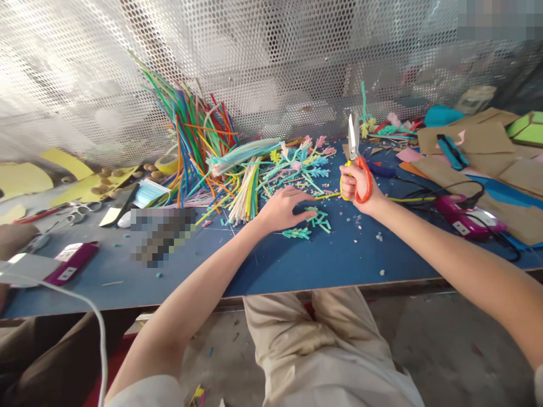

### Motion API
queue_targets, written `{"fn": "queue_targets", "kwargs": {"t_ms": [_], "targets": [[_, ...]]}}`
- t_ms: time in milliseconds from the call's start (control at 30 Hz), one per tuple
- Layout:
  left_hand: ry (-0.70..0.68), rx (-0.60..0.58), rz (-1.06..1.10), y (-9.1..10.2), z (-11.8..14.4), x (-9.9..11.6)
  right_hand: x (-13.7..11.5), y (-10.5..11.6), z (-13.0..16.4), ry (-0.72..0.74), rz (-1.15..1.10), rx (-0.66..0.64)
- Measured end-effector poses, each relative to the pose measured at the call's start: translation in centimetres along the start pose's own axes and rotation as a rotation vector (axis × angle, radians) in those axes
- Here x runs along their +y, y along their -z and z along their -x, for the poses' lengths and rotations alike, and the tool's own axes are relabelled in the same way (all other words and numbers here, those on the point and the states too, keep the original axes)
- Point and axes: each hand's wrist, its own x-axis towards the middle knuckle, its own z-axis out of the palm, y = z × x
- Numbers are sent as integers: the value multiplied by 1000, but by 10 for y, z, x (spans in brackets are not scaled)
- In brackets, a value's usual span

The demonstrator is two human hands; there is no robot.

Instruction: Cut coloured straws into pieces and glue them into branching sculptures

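My right hand [356, 186] grips a pair of scissors [353, 141] by its orange-red and yellow handles, blades pointing up and slightly parted. My left hand [283, 208] lies low over the blue table, thumb and index finger apart, with nothing visibly held. Beside its thumb are short cut pieces of green pipe cleaner [321, 219] and a small branched green sprig [297, 233]. A yellow pipe cleaner [328, 196] runs between the two hands, near the left fingertips; whether it touches them I cannot tell. Behind the left hand lie finished-looking blue and pink sprigs [316, 164].
Bundles of coloured pipe cleaners [199, 130] lean against a perforated metal screen [254, 62]. Brown cardboard pieces [462, 141] and a purple power strip [466, 217] with black cables lie right. At left are yellow sheets [68, 164], small scissors [80, 212] and another person's hand [14, 243].
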Motion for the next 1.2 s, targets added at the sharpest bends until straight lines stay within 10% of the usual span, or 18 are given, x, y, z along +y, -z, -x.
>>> {"fn": "queue_targets", "kwargs": {"t_ms": [667, 933, 1200], "targets": [[-43, -124, 92, -11, 3, -2, 2, -6, 4, 11, 41, 37], [-65, -135, 106, -7, 3, -2, -20, 32, -3, 377, 1100, 121], [-37, -8, 82, -5, 2, 3, -25, 65, -20, 408, 1490, 111]]}}
